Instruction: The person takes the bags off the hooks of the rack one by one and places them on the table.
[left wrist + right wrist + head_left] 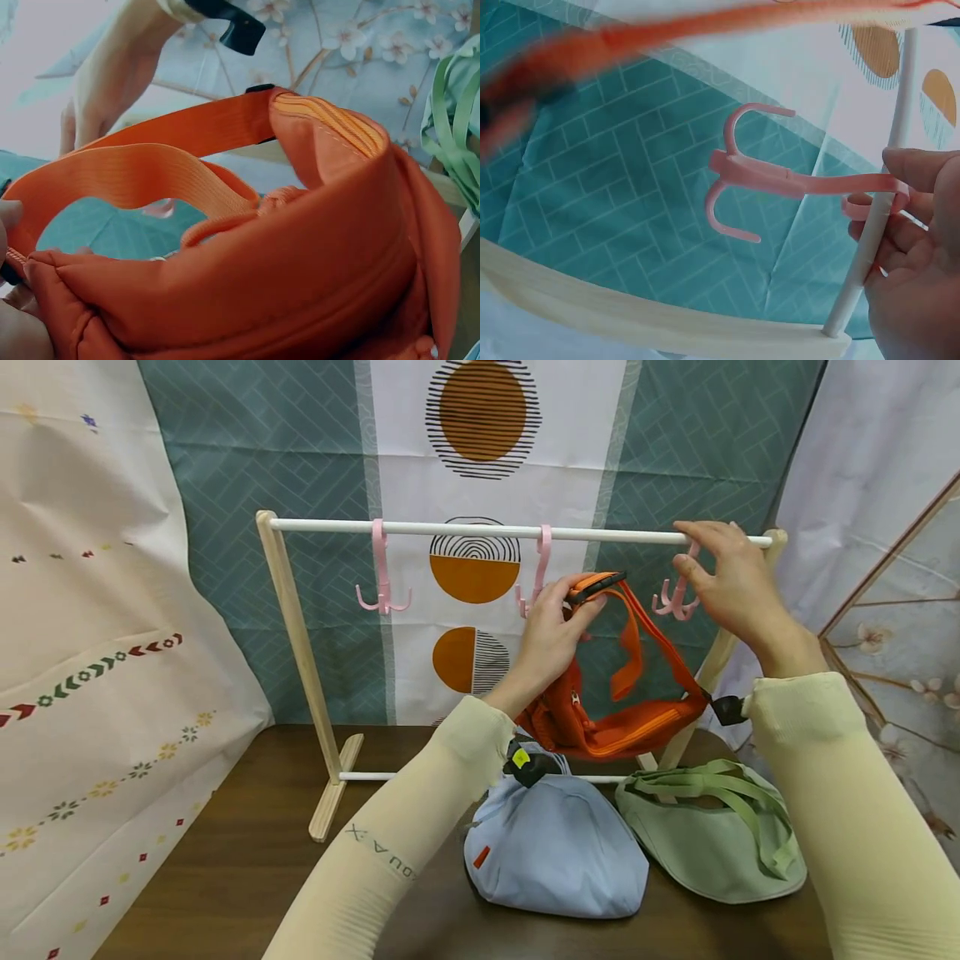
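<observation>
My left hand [553,631] pinches an orange waist bag [611,727] by its strap, close to the black buckle [597,587]. The bag hangs below with its strap looped up and a loose strap end dangling. Up at the right end of the white rail [465,530], my right hand [727,578] holds the top of a pink hook [769,178], thumb on the near side and fingers behind the rail. That hook's prongs point down, bare, just right of the bag's strap in the head view. Both its prongs show fully in the right wrist view.
Two more pink hooks [382,568] hang from the rail, the middle one [542,560] partly behind my left hand. On the brown table [217,860] below lie a light blue bag [558,852] and a green bag [708,835]. Wooden posts [300,652] support the rack.
</observation>
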Tool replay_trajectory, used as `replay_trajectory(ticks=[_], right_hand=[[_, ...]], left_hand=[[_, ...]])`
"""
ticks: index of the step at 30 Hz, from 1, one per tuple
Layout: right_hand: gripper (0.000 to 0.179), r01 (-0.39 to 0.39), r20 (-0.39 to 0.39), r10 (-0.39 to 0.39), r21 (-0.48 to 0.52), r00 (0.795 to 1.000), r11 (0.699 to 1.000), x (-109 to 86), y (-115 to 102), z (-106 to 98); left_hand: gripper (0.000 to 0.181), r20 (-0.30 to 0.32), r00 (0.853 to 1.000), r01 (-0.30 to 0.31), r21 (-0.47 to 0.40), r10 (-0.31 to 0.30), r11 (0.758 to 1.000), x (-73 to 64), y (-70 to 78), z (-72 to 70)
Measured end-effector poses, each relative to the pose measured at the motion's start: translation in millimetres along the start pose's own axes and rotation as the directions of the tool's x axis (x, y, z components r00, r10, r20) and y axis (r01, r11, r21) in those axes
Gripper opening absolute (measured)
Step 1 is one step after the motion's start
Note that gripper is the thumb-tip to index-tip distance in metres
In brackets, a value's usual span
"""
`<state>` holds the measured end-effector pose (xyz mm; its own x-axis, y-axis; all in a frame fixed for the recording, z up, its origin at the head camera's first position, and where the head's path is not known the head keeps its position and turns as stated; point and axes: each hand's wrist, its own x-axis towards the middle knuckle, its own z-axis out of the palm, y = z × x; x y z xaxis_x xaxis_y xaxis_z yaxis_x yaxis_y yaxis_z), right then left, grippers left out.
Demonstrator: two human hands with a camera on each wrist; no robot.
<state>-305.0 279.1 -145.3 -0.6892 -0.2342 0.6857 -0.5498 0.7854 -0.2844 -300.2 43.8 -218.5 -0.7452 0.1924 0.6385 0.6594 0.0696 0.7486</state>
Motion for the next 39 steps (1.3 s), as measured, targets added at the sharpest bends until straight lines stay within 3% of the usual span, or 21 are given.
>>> replay_trajectory(ticks=[4, 9, 14, 19, 24, 34, 39], right_hand=[[0.050, -0.004, 0.023, 0.003, 0.026, 1.000, 1.000, -1.5, 0.5, -0.7], [0.055, -0.028, 0.056, 0.025, 0.051, 0.998, 0.998, -3.7, 0.2, 0.2], [0.057, -0.051, 0.007, 0.051, 0.098, 0.999, 0.994, -13.6, -2.8, 0.1], [0.052, 0.035, -0.091, -0.024, 0.128, 0.996, 0.991, -33.3, -11.6, -0.9], [0.049, 0.089, -0.110, -0.070, 0.173, 0.991, 0.981, -50.1, -23.3, 1.1], [0.048, 0.119, -0.024, -0.117, 0.232, 0.993, 0.965, -79.0, -34.3, 12.5], [0.050, 0.081, 0.083, -0.114, 0.330, 0.990, 0.941, -89.7, -31.0, 22.6]], left_hand=[[0.042, 0.050, 0.999, -0.001, 0.045, -0.002, 0.999, -2.0, 0.3, -10.7], [0.043, 0.060, 0.998, -0.004, 0.046, 0.001, 0.999, -6.6, -0.3, -21.3], [0.043, 0.067, 0.998, 0.013, 0.035, -0.016, 0.999, -12.5, -0.2, -30.4], [0.041, 0.057, 0.998, 0.029, 0.024, -0.031, 0.999, -17.9, 3.4, -43.0], [0.040, 0.037, 0.999, 0.028, 0.008, -0.029, 1.000, -21.7, 4.8, -58.1], [0.041, -0.021, 0.998, 0.049, -0.071, -0.050, 0.996, -29.3, -2.4, -86.9], [0.040, -0.027, 0.997, 0.066, -0.117, -0.070, 0.991, -33.6, -3.4, -98.9]])
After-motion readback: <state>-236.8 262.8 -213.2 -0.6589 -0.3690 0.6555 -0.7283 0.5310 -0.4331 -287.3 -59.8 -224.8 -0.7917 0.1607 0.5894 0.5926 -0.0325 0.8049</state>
